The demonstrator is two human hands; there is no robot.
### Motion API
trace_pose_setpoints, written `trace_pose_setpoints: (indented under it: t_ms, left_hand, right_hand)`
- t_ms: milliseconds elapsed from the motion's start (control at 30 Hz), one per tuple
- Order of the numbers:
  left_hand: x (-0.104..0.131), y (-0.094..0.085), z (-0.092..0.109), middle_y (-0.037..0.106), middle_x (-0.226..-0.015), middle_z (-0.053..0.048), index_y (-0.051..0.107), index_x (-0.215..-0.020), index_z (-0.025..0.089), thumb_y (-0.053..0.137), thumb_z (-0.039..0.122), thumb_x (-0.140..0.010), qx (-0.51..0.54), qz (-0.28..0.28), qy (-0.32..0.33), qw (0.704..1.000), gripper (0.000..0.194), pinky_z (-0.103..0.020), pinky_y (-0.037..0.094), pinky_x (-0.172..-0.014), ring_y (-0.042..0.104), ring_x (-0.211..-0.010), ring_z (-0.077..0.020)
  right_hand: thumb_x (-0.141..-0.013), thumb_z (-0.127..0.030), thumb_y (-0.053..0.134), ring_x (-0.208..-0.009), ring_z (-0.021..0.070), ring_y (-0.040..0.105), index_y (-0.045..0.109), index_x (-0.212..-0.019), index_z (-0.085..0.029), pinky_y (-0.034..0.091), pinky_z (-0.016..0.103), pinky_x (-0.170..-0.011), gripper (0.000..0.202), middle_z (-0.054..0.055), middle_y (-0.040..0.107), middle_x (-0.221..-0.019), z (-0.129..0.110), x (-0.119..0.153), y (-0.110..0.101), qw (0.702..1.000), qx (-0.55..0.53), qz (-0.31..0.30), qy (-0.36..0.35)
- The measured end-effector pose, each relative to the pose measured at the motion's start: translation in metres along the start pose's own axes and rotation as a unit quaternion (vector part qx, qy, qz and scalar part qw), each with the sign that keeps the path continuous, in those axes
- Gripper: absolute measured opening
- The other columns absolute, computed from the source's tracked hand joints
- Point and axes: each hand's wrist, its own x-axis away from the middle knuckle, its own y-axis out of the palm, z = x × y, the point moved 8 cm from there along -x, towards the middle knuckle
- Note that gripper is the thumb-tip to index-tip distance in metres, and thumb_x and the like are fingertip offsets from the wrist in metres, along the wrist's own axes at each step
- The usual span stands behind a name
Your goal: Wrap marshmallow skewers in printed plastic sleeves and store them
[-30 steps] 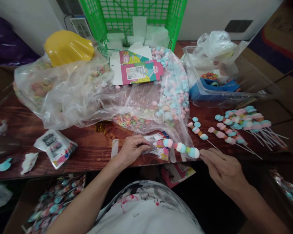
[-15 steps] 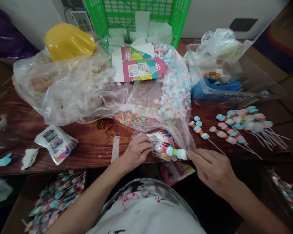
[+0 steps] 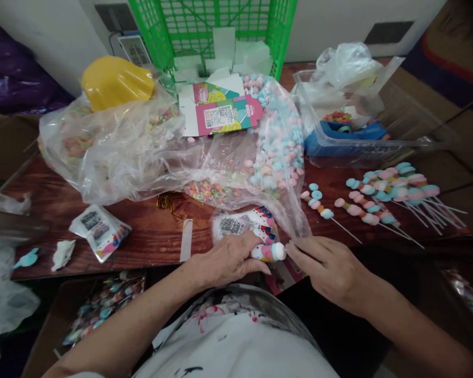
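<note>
At the table's front edge, a candy skewer (image 3: 275, 252) lies mostly inside a small printed bag, its white end candy showing. My left hand (image 3: 230, 260) is wrapped around the bag and the skewer from the left. Pinched at the skewer's right end is my right hand (image 3: 329, 265); the stick itself is hidden by the fingers. Behind my left hand rests a printed clear bag (image 3: 236, 223) on the table. More candy skewers (image 3: 398, 189) lie to the right, with white sticks pointing toward the front right.
Large plastic bags of candy (image 3: 134, 152) cover the table's middle, with printed cartons (image 3: 224, 115) on top. Behind stands a green crate (image 3: 220, 21). A clear bin (image 3: 339, 152) sits back right, a stack of printed bags (image 3: 100, 233) left. Below is a box of wrapped skewers (image 3: 102, 310).
The skewer has gone deeper into the bag. My left hand has moved right and now wraps around it, while my right hand has shifted slightly left. The view has shifted slightly.
</note>
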Motion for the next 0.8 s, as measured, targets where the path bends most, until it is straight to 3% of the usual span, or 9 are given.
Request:
trace_pose_setpoints:
  t_ms: [167, 267, 367, 467, 600, 700, 800]
  left_hand:
    - [-0.004, 0.009, 0.008, 0.061, -0.091, -0.006, 0.052, -0.105, 0.016, 0.045, 0.05, -0.09, 0.05, 0.0, -0.034, 0.998, 0.038, -0.028, 0.043, -0.07, 0.057, -0.079, -0.0181]
    - [-0.002, 0.001, 0.005, 0.06, -0.089, -0.004, 0.054, -0.101, 0.016, 0.05, 0.048, -0.088, 0.104, 0.051, -0.046, 0.992, 0.034, -0.027, 0.043, -0.071, 0.057, -0.08, -0.0167]
    - [0.007, -0.012, -0.006, 0.061, -0.093, -0.004, 0.056, -0.107, 0.017, 0.065, 0.049, -0.077, 0.135, 0.109, -0.088, 0.981, 0.044, -0.026, 0.043, -0.074, 0.056, -0.084, -0.0165]
    - [0.019, -0.016, -0.013, 0.062, -0.099, -0.005, 0.056, -0.112, 0.018, 0.071, 0.047, -0.073, 0.097, 0.103, -0.116, 0.983, 0.051, -0.027, 0.042, -0.075, 0.057, -0.087, -0.0178]
    - [0.03, -0.01, -0.019, 0.062, -0.082, -0.001, 0.06, -0.092, 0.017, 0.064, 0.033, -0.082, 0.028, 0.069, -0.124, 0.99, 0.019, -0.024, 0.039, -0.064, 0.057, -0.073, -0.0142]
    - [0.037, -0.015, -0.024, 0.061, -0.074, 0.0, 0.058, -0.084, 0.016, 0.059, 0.022, -0.082, -0.057, 0.12, -0.137, 0.982, 0.007, -0.024, 0.036, -0.058, 0.056, -0.065, -0.0137]
    - [0.039, -0.02, -0.02, 0.06, -0.07, -0.002, 0.056, -0.078, 0.016, 0.054, 0.017, -0.081, -0.147, 0.174, -0.109, 0.968, 0.003, -0.026, 0.035, -0.056, 0.056, -0.063, -0.0154]
  right_hand:
    - [-0.091, -0.014, 0.04, -0.072, 0.0179, 0.055, 0.063, -0.093, -0.012, 0.045, 0.032, -0.063, 0.023, 0.007, 0.06, -0.079, -0.019, -0.02, 0.018, 0.997, 0.005, -0.059, -0.053]
    - [-0.091, -0.017, 0.045, -0.07, 0.0169, 0.052, 0.061, -0.088, -0.014, 0.041, 0.031, -0.064, 0.017, 0.006, 0.058, -0.077, -0.02, -0.031, 0.021, 0.997, -0.007, -0.05, -0.065]
    - [-0.089, -0.012, 0.041, -0.071, 0.0167, 0.053, 0.061, -0.091, -0.016, 0.038, 0.031, -0.066, 0.02, 0.005, 0.06, -0.078, -0.006, -0.037, 0.015, 0.999, -0.015, -0.019, -0.028]
    - [-0.084, -0.004, 0.04, -0.072, 0.0157, 0.054, 0.061, -0.092, -0.016, 0.037, 0.03, -0.066, 0.026, 0.005, 0.061, -0.08, 0.004, -0.038, 0.008, 1.0, -0.017, -0.018, -0.003]
    - [-0.076, 0.003, 0.039, -0.069, 0.0149, 0.051, 0.058, -0.091, -0.018, 0.032, 0.029, -0.063, 0.033, 0.003, 0.058, -0.08, 0.002, -0.036, 0.005, 0.997, -0.009, -0.074, 0.002]
    - [-0.072, 0.003, 0.041, -0.063, 0.0151, 0.047, 0.056, -0.088, -0.021, 0.027, 0.03, -0.059, 0.033, 0.001, 0.056, -0.076, -0.003, -0.037, 0.007, 0.993, 0.01, -0.118, 0.031]
    - [-0.071, 0.003, 0.042, -0.055, 0.0141, 0.045, 0.056, -0.084, -0.02, 0.022, 0.031, -0.056, 0.03, 0.0, 0.057, -0.072, -0.009, -0.043, 0.016, 0.986, 0.012, -0.149, 0.079]
